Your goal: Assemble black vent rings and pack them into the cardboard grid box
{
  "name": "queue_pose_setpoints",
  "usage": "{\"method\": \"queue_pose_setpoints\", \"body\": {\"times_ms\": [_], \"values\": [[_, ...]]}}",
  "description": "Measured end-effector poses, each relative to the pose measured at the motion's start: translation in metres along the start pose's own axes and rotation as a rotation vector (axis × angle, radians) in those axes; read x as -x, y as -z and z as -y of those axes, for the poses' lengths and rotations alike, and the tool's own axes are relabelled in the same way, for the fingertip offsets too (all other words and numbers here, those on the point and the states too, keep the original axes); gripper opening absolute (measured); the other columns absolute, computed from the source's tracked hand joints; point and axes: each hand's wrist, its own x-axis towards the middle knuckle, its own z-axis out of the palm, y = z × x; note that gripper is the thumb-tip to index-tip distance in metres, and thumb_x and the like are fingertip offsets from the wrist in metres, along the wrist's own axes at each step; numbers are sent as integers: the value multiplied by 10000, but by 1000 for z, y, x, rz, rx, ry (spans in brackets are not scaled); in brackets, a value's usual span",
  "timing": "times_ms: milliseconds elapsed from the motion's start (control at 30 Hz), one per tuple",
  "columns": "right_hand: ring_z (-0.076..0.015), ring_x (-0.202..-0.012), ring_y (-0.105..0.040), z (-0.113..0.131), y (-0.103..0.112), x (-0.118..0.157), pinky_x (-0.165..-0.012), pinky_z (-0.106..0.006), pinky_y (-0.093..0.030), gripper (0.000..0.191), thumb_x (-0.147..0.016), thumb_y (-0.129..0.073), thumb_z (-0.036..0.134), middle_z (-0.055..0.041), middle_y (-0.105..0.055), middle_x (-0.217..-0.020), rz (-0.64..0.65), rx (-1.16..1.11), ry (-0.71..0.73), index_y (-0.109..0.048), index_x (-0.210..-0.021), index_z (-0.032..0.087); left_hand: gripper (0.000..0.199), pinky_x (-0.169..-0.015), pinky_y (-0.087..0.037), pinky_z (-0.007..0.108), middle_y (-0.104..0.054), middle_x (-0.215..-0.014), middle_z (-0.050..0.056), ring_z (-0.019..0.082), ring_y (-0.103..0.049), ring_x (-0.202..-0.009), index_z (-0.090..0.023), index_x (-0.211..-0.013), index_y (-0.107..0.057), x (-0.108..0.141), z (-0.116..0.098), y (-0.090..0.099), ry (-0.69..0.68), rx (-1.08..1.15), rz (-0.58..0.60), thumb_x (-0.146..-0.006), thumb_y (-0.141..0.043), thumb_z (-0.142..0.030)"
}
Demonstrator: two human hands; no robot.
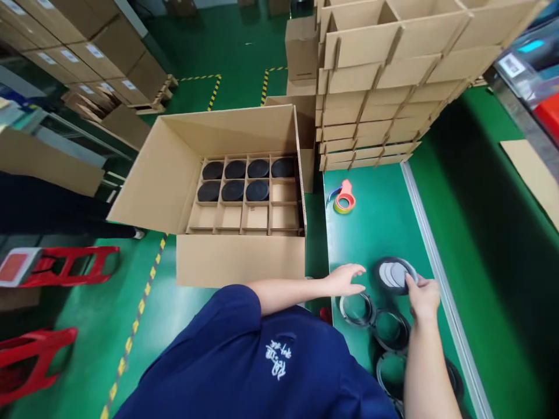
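My right hand is closed on the rim of a round black container with pale discs showing inside, over the green bench. To its left, my left hand has thumb and fingers apart and nothing between them. Just below my left hand lies a black ring-shaped piece, with several similar ones beside and below it. Left of the bench, an open cardboard box has a divider grid; black round lids fill the back row and three cells of the second row.
A tape dispenser lies on the green bench. Stacked cardboard dividers rise at its far end. A metal rail edges the bench's right side. Red step stools, a person's dark-clothed leg and stacked cartons are at left.
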Motion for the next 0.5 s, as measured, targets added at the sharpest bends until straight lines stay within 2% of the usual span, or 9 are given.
{"method": "queue_pose_setpoints", "body": {"times_ms": [67, 100, 167, 233, 333, 433, 500], "values": [[-263, -924, -680, 43, -3, 38, -825, -390, -517, 508, -673, -739, 629, -149, -731, -1109, 167, -115, 89, -416, -756, 246, 962, -1249, -199, 671, -265, -1699, 182, 441, -171, -1576, -258, -1536, -486, 16, -6, 8, -267, -358, 95, -673, -902, -353], [-235, -880, -666, 65, -6, 59, -785, -356, -511, 527, -675, -747, 646, -120, -731, -1059, 263, -178, 133, -422, -754, 239, 1070, -1221, -171, 734, -99, -1746, 171, 472, -32, -1592, -292, -1608, -371, 25, -8, 14, -361, -553, 144, -685, -900, -413], [-175, -734, -599, 106, -19, 99, -671, -293, -471, 564, -686, -755, 680, -40, -688, -855, 436, -304, 156, -415, -746, 233, 1154, -1141, -188, 827, 67, -1754, 163, 514, 81, -1577, -340, -1659, -220, 43, -12, 29, -400, -833, 176, -720, -865, -528], [-129, -608, -489, 135, -37, 132, -578, -251, -404, 588, -697, -763, 691, 46, -549, -666, 574, -415, 136, -392, -740, 237, 1160, -1105, -225, 843, 79, -1748, 183, 528, 70, -1572, -363, -1666, -169, 64, -15, 47, -328, -976, 114, -740, -830, -588], [-103, -578, -422, 159, -66, 172, -547, -225, -367, 585, -691, -810, 643, 85, -444, -622, 775, -501, 131, -400, -751, 230, 1199, -1106, -246, 822, 36, -1743, 207, 558, 1, -1558, -374, -1659, -196, 101, -15, 75, -215, -1117, 32, -679, -860, -565], [-135, -691, -548, 174, -90, 203, -611, -246, -460, 536, -725, -792, 648, 37, -567, -758, 967, -507, 77, -504, -864, 218, 1168, -1086, -366, 737, -188, -1713, 183, 530, -228, -1508, -403, -1644, -243, 137, -8, 106, -118, -1178, 23, -647, -851, -445], [-190, -890, -641, 183, -99, 215, -715, -296, -534, 553, -766, -750, 676, -31, -665, -971, 1024, -496, 49, -588, -1049, 229, 1068, -1045, -446, 663, -323, -1654, 155, 484, -343, -1453, -413, -1621, -309, 152, -4, 133, -45, -1168, -62, -674, -802, -402]]}}
